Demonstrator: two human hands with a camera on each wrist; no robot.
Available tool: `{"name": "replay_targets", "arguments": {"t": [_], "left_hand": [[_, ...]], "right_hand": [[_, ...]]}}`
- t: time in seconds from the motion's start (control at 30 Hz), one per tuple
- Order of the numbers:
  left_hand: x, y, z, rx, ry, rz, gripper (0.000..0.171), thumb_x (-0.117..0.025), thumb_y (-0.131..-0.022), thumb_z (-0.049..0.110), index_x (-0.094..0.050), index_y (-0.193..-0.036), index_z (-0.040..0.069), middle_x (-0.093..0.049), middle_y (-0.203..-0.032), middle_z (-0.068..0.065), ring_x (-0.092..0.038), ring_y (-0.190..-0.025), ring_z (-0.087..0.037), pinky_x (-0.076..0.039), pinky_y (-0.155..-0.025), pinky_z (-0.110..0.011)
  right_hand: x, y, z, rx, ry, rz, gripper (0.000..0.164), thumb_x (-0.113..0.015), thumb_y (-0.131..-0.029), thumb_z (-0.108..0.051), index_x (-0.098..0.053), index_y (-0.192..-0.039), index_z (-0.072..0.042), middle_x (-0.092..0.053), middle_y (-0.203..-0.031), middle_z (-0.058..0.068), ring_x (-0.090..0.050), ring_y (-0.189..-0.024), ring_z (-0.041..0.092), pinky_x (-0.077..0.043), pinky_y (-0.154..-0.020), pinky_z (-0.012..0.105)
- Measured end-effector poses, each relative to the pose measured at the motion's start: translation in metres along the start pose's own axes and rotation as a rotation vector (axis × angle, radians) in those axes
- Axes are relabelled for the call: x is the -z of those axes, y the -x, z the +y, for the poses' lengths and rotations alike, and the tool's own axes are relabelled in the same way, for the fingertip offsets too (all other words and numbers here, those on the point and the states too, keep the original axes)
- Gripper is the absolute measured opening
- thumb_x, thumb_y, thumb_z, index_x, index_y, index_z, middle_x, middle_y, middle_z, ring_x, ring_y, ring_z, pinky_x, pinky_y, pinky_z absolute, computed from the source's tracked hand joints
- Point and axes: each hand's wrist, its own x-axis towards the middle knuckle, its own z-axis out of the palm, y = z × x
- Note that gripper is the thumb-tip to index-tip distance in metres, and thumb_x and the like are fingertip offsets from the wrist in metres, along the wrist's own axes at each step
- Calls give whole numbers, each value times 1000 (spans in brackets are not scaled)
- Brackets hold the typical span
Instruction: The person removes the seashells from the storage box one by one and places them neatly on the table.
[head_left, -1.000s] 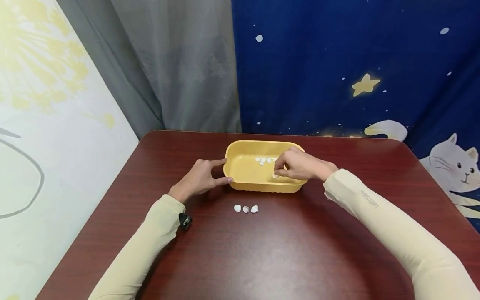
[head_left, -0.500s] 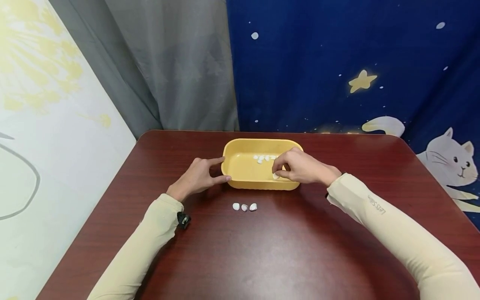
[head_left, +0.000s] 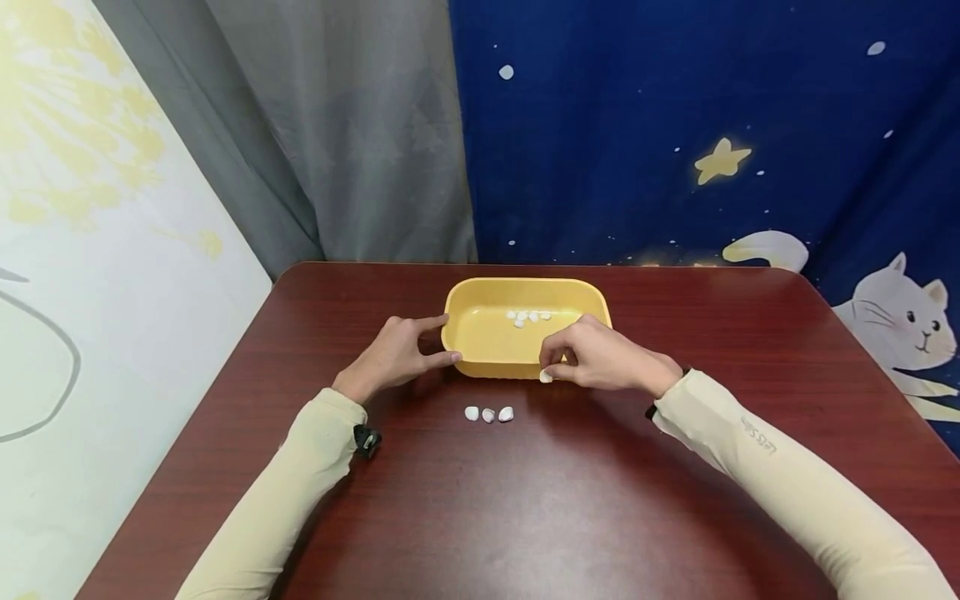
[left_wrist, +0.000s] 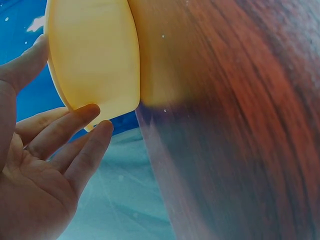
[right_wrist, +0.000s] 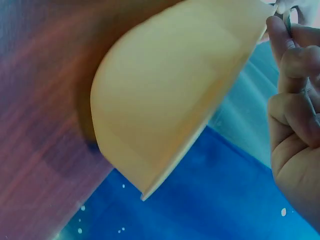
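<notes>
- Layout: yellow tub [head_left: 483, 337] sits just above the centre of the head frame, on the dark red wood-grain surface [head_left: 420, 508].
- Left hand [head_left: 397, 354]: at the tub's left end; thumb and fingers spread, the tips touching the rim and end wall. Presumably steadying.
- Right hand [head_left: 596, 354]: thumb and fingers pinching one white pebble [head_left: 546, 377], held at the lower right of the tub, in front of its near wall. Head view shows the pebble clear of the tub floor; whether it touches the wall, cannot tell.
- Count outside: three loose pebbles [head_left: 488, 415] in a short row just below frame centre, below the tub.
- Count inside: five remaining pebbles [head_left: 534, 316] visible, clustered towards the upper right of the tub floor. Others could be hidden behind the right hand.
- Progress (judgement): part-way. Three lie out in a row, one is in hand and not yet set down, five are in the tub. Material shell-like or stone; too small to tell.
</notes>
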Motion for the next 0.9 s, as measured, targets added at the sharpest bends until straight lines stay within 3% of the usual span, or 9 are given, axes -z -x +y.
{"name": "replay_targets", "arguments": {"t": [0.07, 0.3, 0.43, 0.53, 0.73, 0.9], "left_hand": [[0, 0, 0, -2, -1, 3, 76, -74, -86, 55, -54, -146, 13, -74, -105, -16, -59, -82, -21, -54, -84, -35], [0, 0, 0, -6, -4, 10, 75, -74, -86, 54, -54, -146, 14, -75, -103, -17, -58, -77, -21, -52, -83, -34], [0, 0, -1, -18, 4, 16, 75, -74, -86, 54, -55, -146, 13, -71, -124, -18, -61, -88, -22, -54, -86, -36], [0, 0, -1, -12, 6, 15, 76, -74, -86, 55, -54, -146, 14, -71, -123, -18, -61, -89, -23, -54, -87, -37], [0, 0, -1, -8, 7, 13, 77, -74, -86, 55, -54, -147, 14, -69, -128, -16, -61, -90, -23, -53, -87, -36], [1, 0, -1, -13, 2, 13, 76, -73, -86, 56, -54, -146, 14, -74, -103, -15, -56, -76, -20, -50, -81, -33]], "right_hand": [[-4, 1, -1, 9, -15, 4, 12, -75, -87, -14, -73, -79, -22, -68, -68, -12, -49, -57, -3, -45, -61, 19], [-18, 5, -4, 29, -35, 2, 12, -76, -86, -13, -73, -79, -22, -65, -67, -15, -48, -58, -4, -44, -60, 19], [-29, 8, -7, 25, -34, -6, 12, -77, -85, -13, -74, -78, -22, -65, -69, -16, -52, -63, -4, -47, -64, 18], [-38, 9, -9, 7, -38, -22, 12, -76, -84, -11, -74, -77, -21, -68, -69, -15, -55, -64, -6, -49, -64, 18], [-56, 7, -12, -28, 49, -31, 16, -76, -83, -11, -71, -71, -20, -64, -63, -14, -52, -58, -5, -45, -58, 16], [-61, 3, -14, -59, 110, -8, 19, -75, -81, -7, -68, -68, -19, -60, -59, -13, -49, -55, -1, -42, -55, 18]]}}
